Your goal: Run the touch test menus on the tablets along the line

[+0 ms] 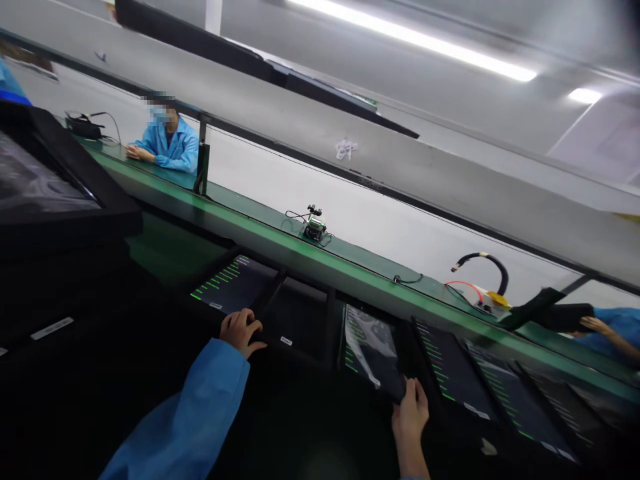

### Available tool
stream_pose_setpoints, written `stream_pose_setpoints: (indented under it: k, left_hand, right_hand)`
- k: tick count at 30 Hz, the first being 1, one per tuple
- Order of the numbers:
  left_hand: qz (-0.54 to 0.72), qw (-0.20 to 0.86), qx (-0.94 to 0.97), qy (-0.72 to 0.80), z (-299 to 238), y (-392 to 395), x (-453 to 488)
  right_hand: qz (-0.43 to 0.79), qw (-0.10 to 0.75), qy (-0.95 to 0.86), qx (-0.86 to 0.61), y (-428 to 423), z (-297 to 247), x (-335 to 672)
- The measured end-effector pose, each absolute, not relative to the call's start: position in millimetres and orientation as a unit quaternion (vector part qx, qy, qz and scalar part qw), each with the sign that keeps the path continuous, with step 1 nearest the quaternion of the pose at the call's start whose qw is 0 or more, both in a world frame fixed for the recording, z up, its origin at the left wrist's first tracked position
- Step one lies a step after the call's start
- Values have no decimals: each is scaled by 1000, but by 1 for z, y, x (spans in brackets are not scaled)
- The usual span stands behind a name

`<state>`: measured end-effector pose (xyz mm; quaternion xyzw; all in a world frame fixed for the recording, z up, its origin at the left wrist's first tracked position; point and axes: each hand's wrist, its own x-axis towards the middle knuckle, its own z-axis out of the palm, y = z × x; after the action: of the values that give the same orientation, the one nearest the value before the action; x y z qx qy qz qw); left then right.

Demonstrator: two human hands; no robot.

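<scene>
My left hand (241,332) has its fingers curled over the near rim of a black tray (273,293), between two flat screen panels. The panel on its left (235,280) is lit with green bars; the one on its right (297,317) is dark, with a small white label. My right hand (411,410) pinches the near right corner of another lit screen panel (373,347), which has clear, shiny film over part of it. This panel lies slightly askew among the black trays. The fingertips under its corner are hidden.
More lit screen panels (455,370) lie in a row at right. Stacked black trays (115,207) with film-wrapped contents rise at left. Behind runs a green bench (280,227) with a small device (315,227) and a black hose (493,263). People in blue sit across and at far right.
</scene>
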<state>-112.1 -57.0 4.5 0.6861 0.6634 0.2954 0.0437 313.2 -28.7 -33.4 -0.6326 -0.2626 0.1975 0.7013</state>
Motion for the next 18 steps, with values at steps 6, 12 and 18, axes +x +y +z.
stream_pose_setpoints:
  k: [6,12,18]
  left_hand:
    - [324,1,677,661,-10,-53,-106]
    - [353,-9,661,662,-13,-54,-97]
    - [377,-46,683,623,2,-79,-91]
  right_hand:
    - [7,709,-332,-622,-25,-19,301]
    - [-66,656,-451,-602,-62,-25,263]
    - [-56,590,-561,-578,-94,-4,228]
